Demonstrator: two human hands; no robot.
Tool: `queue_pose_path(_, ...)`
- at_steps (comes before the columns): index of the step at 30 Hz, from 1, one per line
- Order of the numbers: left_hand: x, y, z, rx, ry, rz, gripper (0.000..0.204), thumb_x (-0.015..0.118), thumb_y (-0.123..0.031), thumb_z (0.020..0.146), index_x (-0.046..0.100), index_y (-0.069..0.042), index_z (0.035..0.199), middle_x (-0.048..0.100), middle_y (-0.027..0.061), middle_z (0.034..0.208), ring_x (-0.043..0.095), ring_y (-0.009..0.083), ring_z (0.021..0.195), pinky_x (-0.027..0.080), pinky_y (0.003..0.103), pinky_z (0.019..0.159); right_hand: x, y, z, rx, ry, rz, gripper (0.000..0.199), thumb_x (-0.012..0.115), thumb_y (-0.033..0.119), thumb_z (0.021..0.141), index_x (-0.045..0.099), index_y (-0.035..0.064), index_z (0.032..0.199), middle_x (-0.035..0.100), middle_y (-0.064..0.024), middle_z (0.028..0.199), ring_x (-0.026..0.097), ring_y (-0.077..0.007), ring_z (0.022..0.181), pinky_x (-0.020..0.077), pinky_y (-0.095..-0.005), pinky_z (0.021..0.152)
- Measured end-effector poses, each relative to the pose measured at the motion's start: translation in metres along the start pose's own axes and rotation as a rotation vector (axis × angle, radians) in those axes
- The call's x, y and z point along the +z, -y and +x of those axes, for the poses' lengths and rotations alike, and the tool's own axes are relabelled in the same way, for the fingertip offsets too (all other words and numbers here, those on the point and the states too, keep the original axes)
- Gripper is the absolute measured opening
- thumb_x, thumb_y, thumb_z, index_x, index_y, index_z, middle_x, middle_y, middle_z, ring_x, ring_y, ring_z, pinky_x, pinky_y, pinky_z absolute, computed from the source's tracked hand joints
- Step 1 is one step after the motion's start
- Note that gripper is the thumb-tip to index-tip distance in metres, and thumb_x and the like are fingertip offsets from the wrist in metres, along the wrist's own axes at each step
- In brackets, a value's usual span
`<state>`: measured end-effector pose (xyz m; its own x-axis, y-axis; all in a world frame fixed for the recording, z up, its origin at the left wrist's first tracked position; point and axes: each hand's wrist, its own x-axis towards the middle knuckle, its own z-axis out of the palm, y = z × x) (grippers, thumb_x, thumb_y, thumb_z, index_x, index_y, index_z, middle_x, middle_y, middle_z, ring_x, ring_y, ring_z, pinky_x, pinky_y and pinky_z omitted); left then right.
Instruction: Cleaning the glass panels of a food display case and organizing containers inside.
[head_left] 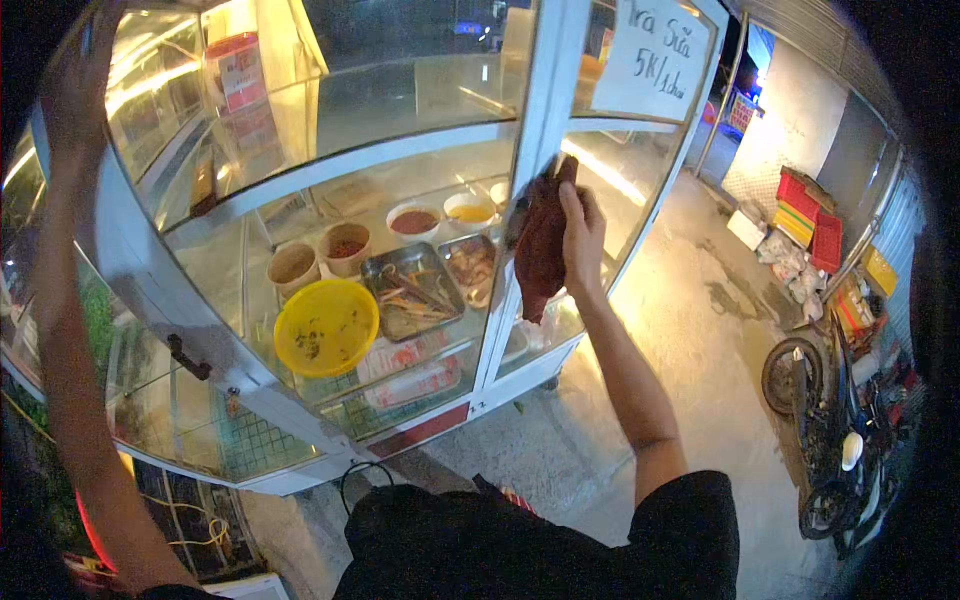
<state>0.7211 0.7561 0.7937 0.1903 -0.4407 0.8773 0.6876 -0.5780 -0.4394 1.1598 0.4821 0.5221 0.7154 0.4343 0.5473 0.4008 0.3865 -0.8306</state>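
My right hand [583, 232] grips a dark red cloth [541, 250] and presses it against the white corner post [540, 130] of a glass food cart [400, 130]. The cloth hangs down in front of the glass. My left hand [75, 85] is raised to the cart's upper left edge and rests on its frame; its fingers are partly cut off by the picture's rim. Behind the glass sit a yellow plastic bowl [326, 327], a metal tray of tongs [412, 291], and small bowls of sauce [413, 221].
A handwritten paper sign [655, 55] is stuck to the cart's right glass panel. A motorbike [835, 420] stands on the concrete at the right, with stacked red and yellow crates [810, 215] behind it. A black handle [188, 357] sticks out of the cart's left side.
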Motion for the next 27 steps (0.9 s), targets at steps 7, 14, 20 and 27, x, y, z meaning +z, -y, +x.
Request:
queue_pose_path(7, -0.04, -0.355, -0.018, -0.518, 0.638, -0.907, 0.028, 0.058, -0.02, 0.084, 0.06, -0.005, 0.107, 0.059, 0.0141, 0.104, 0.054, 0.0303, 0.101, 0.039, 0.039, 0.091, -0.035, -0.01, 0.008, 0.334, 0.207, -0.112, 0.041, 0.053, 0.036, 0.09, 0.061, -0.0019, 0.103, 0.063, -0.0106, 0.089, 0.058, -0.0163, 0.076, 0.0458, -0.0282, 0.071)
queue_pose_path(14, 0.011, -0.474, -0.072, -0.97, 0.672, -1.134, 0.029, 0.057, -0.01, 0.085, 0.055, -0.004, 0.113, 0.057, 0.015, 0.099, 0.059, 0.0264, 0.088, 0.047, 0.033, 0.08, -0.037, -0.018, 0.002, 0.032, 0.434, 0.099, 0.036, 0.049, 0.03, 0.093, 0.057, -0.0034, 0.103, 0.061, -0.0103, 0.092, 0.054, -0.0145, 0.085, 0.0424, -0.0281, 0.077)
queue_pose_path(20, 0.019, -0.496, -0.067, -0.928, 0.637, -0.945, 0.029, 0.055, -0.008, 0.086, 0.053, -0.007, 0.114, 0.057, 0.0115, 0.092, 0.059, 0.0217, 0.081, 0.047, 0.034, 0.067, -0.042, -0.022, 0.0, 0.025, 0.403, -0.024, 0.032, 0.049, 0.027, 0.093, 0.053, -0.0002, 0.108, 0.06, -0.0155, 0.091, 0.058, -0.0215, 0.084, 0.0441, -0.0334, 0.074)
queue_pose_path(27, 0.003, -0.529, -0.1, -1.025, 0.55, -0.876, 0.048, 0.055, -0.011, 0.084, 0.04, -0.008, 0.129, 0.055, 0.0142, 0.104, 0.057, 0.0227, 0.078, 0.046, 0.036, 0.068, -0.128, 0.007, -0.069, 0.01, 0.379, 0.012, 0.026, 0.05, 0.007, 0.087, 0.051, -0.0018, 0.111, 0.057, -0.0107, 0.093, 0.054, -0.0171, 0.093, 0.0417, -0.0306, 0.088)
